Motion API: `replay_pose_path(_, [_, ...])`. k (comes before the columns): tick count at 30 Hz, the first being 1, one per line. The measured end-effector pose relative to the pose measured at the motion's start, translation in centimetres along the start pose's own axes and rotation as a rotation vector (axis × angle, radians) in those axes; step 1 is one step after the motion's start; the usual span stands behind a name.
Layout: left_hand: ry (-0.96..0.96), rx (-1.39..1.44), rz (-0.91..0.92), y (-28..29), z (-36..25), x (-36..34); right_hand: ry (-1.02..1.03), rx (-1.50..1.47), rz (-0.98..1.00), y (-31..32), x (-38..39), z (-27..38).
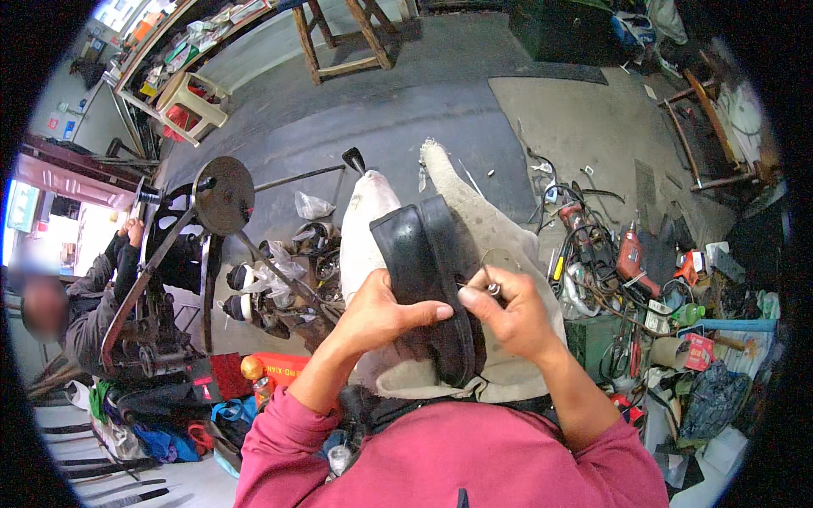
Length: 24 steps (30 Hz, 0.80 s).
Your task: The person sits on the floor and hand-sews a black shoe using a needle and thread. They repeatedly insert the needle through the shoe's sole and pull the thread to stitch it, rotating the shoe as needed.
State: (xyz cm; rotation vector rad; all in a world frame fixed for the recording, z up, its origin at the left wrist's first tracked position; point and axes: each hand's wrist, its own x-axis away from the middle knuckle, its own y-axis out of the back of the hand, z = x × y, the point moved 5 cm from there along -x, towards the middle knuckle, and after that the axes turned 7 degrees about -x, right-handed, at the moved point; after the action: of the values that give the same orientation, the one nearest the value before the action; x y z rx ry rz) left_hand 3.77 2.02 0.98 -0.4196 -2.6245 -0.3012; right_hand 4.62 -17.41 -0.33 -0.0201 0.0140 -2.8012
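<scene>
Black shoe [408, 245] sits clasped in my left hand [381, 311]; right of that grip, my right hand [514, 315] pinches a small metal tool [494, 289].

A black leather boot [411, 254] rests over pale cloth [483, 201]. Left stands a dark metal wheel [225, 199]; right, a red pistol-shaped drill [631, 254].

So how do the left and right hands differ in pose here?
The left hand lays its thumb across the black shoe; the right hand curls around a small metal piece. The left hand is at the shoe's left side, the right hand at its right. Both are bare.
</scene>
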Motion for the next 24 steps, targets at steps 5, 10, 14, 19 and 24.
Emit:
replay_pose_path(5, [-0.048,0.216,-0.005,1.0,1.5,0.7,-0.055,-0.228,-0.402,10.0,0.7,-3.4])
replay_pose_path(10, [-0.133,0.290,0.025,1.8,2.7,1.2,-0.149,0.664,-0.541,16.6,2.9,-3.8])
replay_pose_path(14, [-0.118,0.300,0.020,1.7,2.8,0.7,0.087,0.415,-0.216,8.4,5.8,-1.4])
replay_pose_path(19, [-0.137,0.245,-0.050,1.4,2.3,0.7,0.117,-0.031,0.083,0.0,5.9,0.7])
replay_pose_path(24, [-0.111,0.187,-0.087,1.5,2.2,0.8,0.078,-0.110,0.139,-0.5,4.8,1.0])
